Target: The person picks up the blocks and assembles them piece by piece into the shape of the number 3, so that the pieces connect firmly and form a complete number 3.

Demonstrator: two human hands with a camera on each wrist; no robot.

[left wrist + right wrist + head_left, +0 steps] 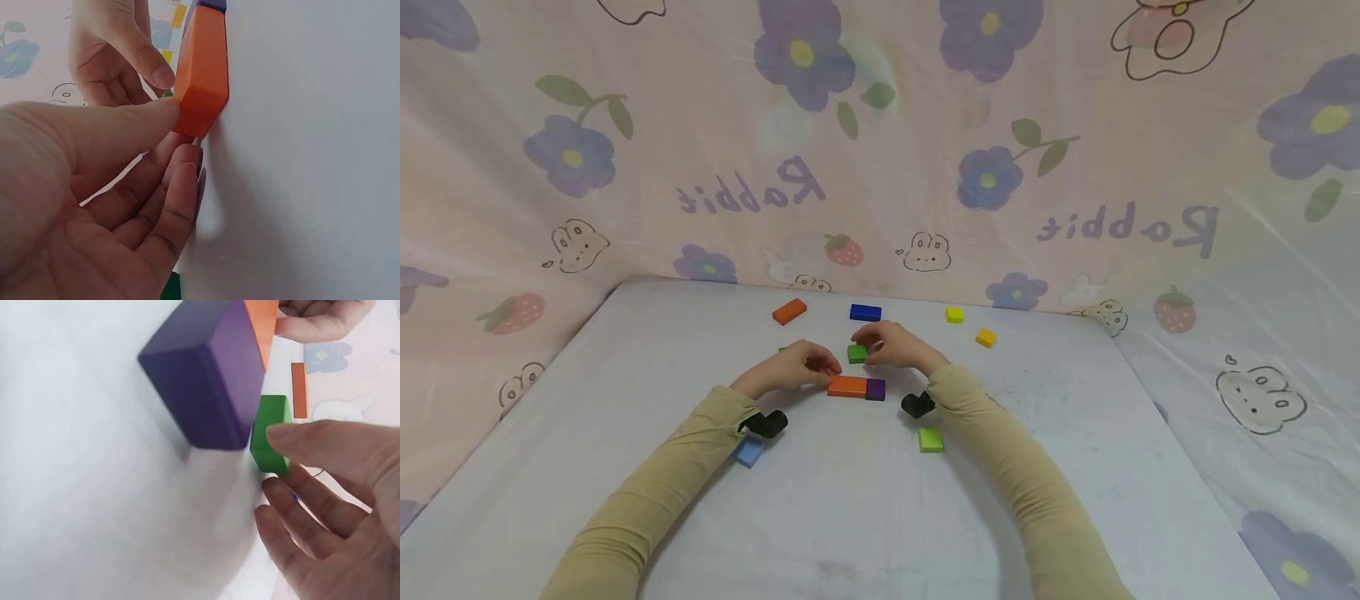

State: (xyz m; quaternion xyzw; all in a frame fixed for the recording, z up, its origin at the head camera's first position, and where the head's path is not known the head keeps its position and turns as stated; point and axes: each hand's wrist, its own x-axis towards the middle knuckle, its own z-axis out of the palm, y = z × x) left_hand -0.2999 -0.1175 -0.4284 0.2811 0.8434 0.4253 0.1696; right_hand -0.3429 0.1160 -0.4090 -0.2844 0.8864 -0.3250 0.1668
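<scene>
Across the white tabletop (820, 517) from the wearer's beige sleeves (677, 467), I see the right hand (898, 343) pinching a small green block (857, 354), thumb on one face and fingers around the far side. That block is just beyond the middle pair: a long orange block (847, 387) and a short purple block (876, 389), set end to end and touching, the purple one toward the person's right. The left hand (790, 367) is at the orange block's left end, its thumb touching the corner and its fingers loosely bent; I cannot tell whether it really grasps the block or merely rests against it. A dark green block (171, 289) is mostly hidden by that hand. Farther back lie a red-orange block (790, 312) set at a slant, a dark blue block (866, 312), a yellow block (954, 315) and, near the yellow one, an amber block (986, 337). Closer to the person, a light blue block (749, 452) sits tilted beside the left forearm, and a lime-green block (931, 440) lies near the right one. Behind the table hangs a pale pink curtain (895, 200) printed with purple flowers, strawberries, rabbits and the word "Rabbit" in reverse.
</scene>
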